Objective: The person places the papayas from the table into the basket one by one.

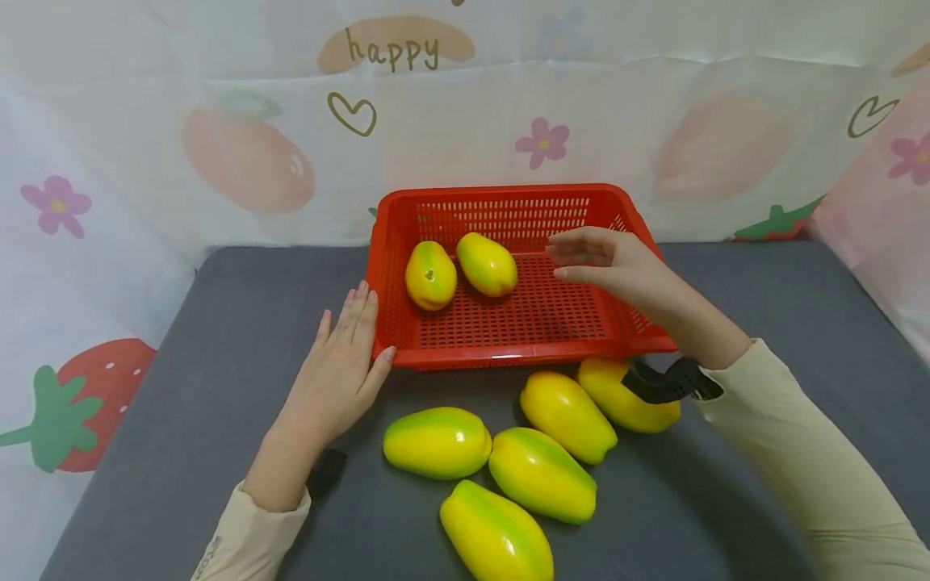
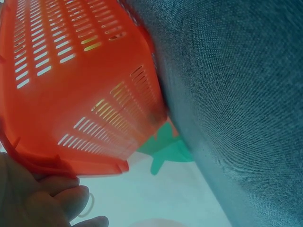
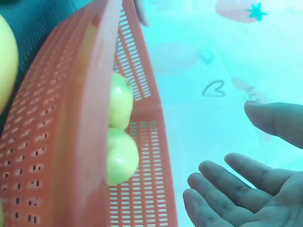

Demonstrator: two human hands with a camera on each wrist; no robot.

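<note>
Standing close by, I see the left hand (image 1: 337,367) laid with fingers straight against the left side of the red basket (image 1: 508,353), thumb out near its front corner; the touch looks like steadying more than gripping. Over the basket's right end hovers the right hand (image 1: 625,262), holding nothing, fingers loosely bent and thumb apart from them.

Good handling here, I judge, calls for light, even pressure from the left palm, so the basket neither skids nor tips. The right hand does best to lift clear of the rim before swinging sideways. These smooth, rounded fruits look ready to roll, so each wants cupping round its middle and lowering onto the basket floor, not dropping.

The basket stands on the dark grey table (image 1: 254,347), its walls slotted and its floor a grid. Two yellow-green fruits lie in its left half: one fruit (image 1: 431,276) near the left wall, a second fruit (image 1: 487,265) just beside it, tilted. Five loose fruits (image 1: 438,442) lie on the table in front of the basket, the rightmost partly hidden behind the black wrist strap (image 1: 661,382).
</note>
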